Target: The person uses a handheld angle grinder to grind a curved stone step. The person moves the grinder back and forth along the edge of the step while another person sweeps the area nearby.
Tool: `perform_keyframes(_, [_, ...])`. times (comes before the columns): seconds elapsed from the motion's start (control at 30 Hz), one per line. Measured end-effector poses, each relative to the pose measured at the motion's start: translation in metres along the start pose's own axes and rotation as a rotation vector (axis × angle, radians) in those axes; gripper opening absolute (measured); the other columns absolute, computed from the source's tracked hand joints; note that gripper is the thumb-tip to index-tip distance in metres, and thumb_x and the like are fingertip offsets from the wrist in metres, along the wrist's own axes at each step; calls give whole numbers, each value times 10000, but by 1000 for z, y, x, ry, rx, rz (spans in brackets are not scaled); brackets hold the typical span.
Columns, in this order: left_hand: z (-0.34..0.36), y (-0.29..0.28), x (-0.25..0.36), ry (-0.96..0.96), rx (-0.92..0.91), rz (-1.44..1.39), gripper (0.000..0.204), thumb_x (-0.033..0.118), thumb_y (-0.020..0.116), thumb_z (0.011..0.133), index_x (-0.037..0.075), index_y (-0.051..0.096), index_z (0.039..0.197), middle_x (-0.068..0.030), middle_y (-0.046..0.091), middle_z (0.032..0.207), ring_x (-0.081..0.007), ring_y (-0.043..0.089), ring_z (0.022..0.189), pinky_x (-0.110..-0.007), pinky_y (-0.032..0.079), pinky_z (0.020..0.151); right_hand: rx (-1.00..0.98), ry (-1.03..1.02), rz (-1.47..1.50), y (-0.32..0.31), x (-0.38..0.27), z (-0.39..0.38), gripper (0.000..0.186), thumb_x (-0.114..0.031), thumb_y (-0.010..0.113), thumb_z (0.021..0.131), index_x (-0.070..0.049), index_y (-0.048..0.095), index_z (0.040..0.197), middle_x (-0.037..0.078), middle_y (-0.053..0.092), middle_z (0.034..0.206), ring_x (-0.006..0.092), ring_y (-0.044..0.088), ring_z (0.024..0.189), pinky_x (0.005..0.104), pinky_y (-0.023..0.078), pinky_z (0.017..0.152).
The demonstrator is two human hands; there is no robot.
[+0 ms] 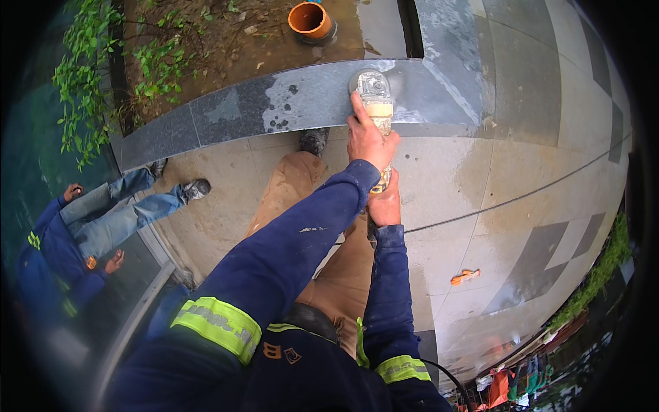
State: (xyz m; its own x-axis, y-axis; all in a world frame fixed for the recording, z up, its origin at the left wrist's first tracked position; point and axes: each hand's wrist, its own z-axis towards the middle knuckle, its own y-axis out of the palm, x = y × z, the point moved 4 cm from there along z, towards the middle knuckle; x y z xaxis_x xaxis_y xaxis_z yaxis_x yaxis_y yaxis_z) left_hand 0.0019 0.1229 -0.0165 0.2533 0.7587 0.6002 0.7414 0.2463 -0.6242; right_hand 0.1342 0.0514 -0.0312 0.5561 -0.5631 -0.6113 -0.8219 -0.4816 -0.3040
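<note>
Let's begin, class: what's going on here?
Someone in a navy jacket holds a grinder-like power tool in both hands, the left hand nearer its head and the right hand at its rear. The head is at the grey stone ledge. Beyond, an orange pipe stands in the muddy bed.

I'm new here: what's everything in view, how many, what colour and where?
Ledge: one, grey, upper middle
Muddy bed: one, brown, beyond the ledge
Pipe: one, orange, in the bed, top
Plants: several, green, upper left
Power tool: one, dusty pale, at the ledge
Floor tiles: many, light and dark grey, middle and right
Cable: at least one, dark, across the floor, right
Glove-like item: one, orange, on the floor, right
Grass: one strip, green, far right
Other person: one, blue jacket and jeans, left
Trousers: one pair, tan, centre
Sleeves: two, navy with yellow-green bands, lower middle
Left hand: one, bare, tool's front
Right hand: one, bare, tool's rear
</note>
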Motion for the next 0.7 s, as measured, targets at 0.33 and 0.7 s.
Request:
perform_keyframes(0.33, [-6,10,1,7,-15,-27,1112,174,734,710,132,-22,1524,-291,437,1188,-473,576,994,-496,494,884,-5,100,52,-10,5,-6,878,-15,749,597,-41,357,1382,216,662,1053,348,654,989,402,506,877])
perform_keyframes(0.7, [-7,-10,-7,-18,83,2,1119,185,735,699,135,-18,1526,-287,440,1208,-468,578,1009,-504,497,871,-80,44,4,-1,-6,-11,902,-34,755,591,-10,346,1396,245,659,1063,379,651,1004,410,508,876])
